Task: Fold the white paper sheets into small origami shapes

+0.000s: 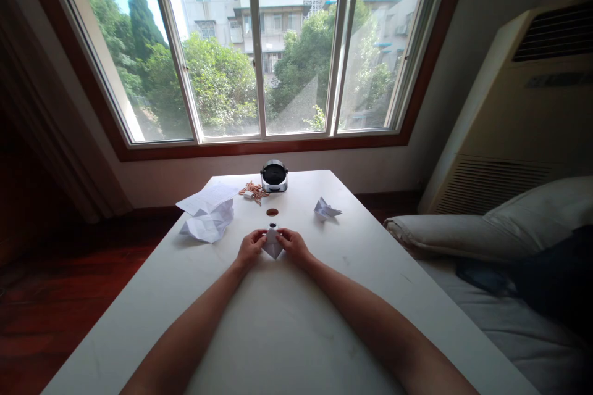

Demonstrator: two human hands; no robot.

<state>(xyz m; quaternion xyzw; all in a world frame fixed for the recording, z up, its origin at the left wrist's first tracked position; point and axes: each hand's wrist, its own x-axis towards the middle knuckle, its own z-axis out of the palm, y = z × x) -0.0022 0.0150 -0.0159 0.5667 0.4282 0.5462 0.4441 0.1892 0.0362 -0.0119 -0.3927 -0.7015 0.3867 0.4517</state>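
Observation:
Between my two hands is a small piece of folded white paper [273, 249], diamond-shaped with its point toward me. My left hand [251, 247] pinches its left edge. On the other side, my right hand [293, 245] grips the right edge with thumb and fingers. Just behind the paper a small white object with a dark top [273, 226] shows; its kind is unclear. To the right on the table lies a folded paper figure [327, 209] with pointed ends. Creased, unfolded white paper [208, 222] rests at the left, by a flat sheet with faint marks [207, 196].
The white table [278, 333] narrows toward the window [259, 49]. Near its far edge stand a round black-and-silver device [274, 176] and a bundled orange cord [254, 192]. A round hole [272, 212] pierces the tabletop. A sofa [463, 241] is on the right.

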